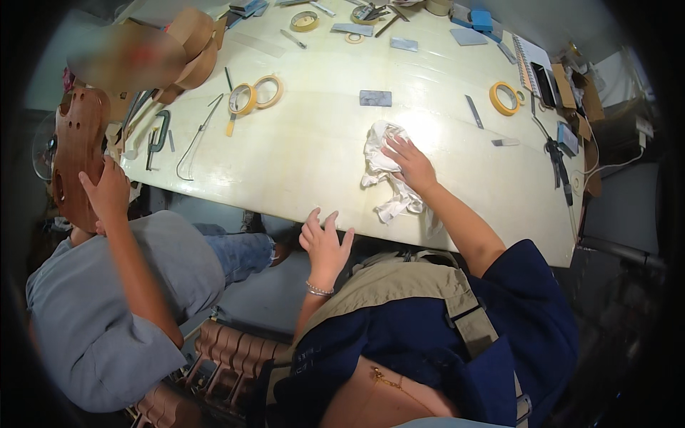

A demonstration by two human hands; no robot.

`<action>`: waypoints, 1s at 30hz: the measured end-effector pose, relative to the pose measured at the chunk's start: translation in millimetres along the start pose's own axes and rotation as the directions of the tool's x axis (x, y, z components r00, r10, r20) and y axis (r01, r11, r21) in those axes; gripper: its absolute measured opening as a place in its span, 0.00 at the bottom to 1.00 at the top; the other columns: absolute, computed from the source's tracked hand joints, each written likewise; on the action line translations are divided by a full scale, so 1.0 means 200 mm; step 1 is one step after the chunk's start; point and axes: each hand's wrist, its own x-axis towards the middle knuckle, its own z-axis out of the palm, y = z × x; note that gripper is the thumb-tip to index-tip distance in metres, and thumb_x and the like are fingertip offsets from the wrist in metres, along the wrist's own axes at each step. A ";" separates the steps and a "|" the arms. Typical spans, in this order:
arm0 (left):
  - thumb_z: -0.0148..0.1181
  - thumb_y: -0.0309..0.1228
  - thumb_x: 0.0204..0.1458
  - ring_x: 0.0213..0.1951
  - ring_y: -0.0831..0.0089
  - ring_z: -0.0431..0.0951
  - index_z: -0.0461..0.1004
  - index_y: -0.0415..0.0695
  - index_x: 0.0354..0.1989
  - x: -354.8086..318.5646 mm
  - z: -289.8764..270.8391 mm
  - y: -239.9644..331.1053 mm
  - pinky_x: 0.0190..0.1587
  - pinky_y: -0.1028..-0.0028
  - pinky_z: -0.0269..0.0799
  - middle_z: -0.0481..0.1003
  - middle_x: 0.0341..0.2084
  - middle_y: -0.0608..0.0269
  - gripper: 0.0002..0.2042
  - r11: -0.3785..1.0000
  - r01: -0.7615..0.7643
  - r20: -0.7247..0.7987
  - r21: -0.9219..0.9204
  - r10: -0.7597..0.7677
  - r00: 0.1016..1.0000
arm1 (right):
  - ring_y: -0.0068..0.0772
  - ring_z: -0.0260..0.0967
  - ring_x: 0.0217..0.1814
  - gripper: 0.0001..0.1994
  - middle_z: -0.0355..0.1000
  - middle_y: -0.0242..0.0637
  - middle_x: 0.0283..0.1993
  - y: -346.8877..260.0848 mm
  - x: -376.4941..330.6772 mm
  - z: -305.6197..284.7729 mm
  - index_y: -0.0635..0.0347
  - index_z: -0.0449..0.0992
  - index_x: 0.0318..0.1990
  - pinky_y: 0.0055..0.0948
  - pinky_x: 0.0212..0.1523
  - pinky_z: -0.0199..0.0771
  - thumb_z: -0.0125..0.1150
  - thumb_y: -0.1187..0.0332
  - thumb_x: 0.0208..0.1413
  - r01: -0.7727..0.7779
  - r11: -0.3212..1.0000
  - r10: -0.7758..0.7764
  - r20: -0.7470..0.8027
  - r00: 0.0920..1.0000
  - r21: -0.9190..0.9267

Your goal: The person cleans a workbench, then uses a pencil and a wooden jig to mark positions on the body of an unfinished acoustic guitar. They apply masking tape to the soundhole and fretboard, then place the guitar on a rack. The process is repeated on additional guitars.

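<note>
The person's left hand (325, 241) hovers open, fingers spread, at the near edge of the pale cream worktable (300, 157). Farther in, the right hand (410, 162) lies flat, fingers extended, on a crumpled white cloth (382, 171), apparently pressing rather than gripping it; the cloth lies under and left of that hand.

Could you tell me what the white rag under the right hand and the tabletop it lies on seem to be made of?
The white rag looks like soft woven cloth: it crumples into limp folds under the right hand, with a matt surface. The tabletop appears to be a hard, smooth cream sheet, perhaps laminate or painted board: it throws a glossy glare beside the rag. Its core cannot be told.
</note>
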 end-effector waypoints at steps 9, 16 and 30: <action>0.60 0.43 0.47 0.53 0.52 0.56 0.69 0.43 0.50 0.00 0.01 0.15 0.55 0.55 0.48 0.57 0.55 0.49 0.24 0.994 0.103 -0.005 -0.042 -0.103 0.995 | 0.39 0.51 0.68 0.35 0.57 0.33 0.66 0.29 0.42 0.09 0.46 0.63 0.59 0.37 0.68 0.50 0.69 0.67 0.38 0.020 0.998 -0.024 -0.071 0.997 -0.056; 0.61 0.43 0.46 0.54 0.54 0.56 0.68 0.48 0.51 -0.15 -0.07 0.09 0.54 0.57 0.49 0.56 0.54 0.51 0.24 0.965 0.262 -0.101 0.009 -0.260 0.960 | 0.39 0.49 0.69 0.36 0.53 0.33 0.68 0.53 0.77 0.21 0.45 0.62 0.62 0.39 0.68 0.49 0.67 0.72 0.41 0.009 0.999 -0.017 -0.158 0.987 -0.052; 0.63 0.44 0.44 0.54 0.55 0.56 0.70 0.46 0.48 -0.34 0.09 0.04 0.55 0.57 0.48 0.58 0.54 0.51 0.24 0.924 0.358 -0.074 -0.130 -0.370 0.926 | 0.41 0.48 0.70 0.41 0.53 0.35 0.68 0.59 -0.07 -0.02 0.47 0.60 0.63 0.40 0.69 0.46 0.66 0.81 0.36 -0.187 0.972 0.176 -0.088 0.981 -0.144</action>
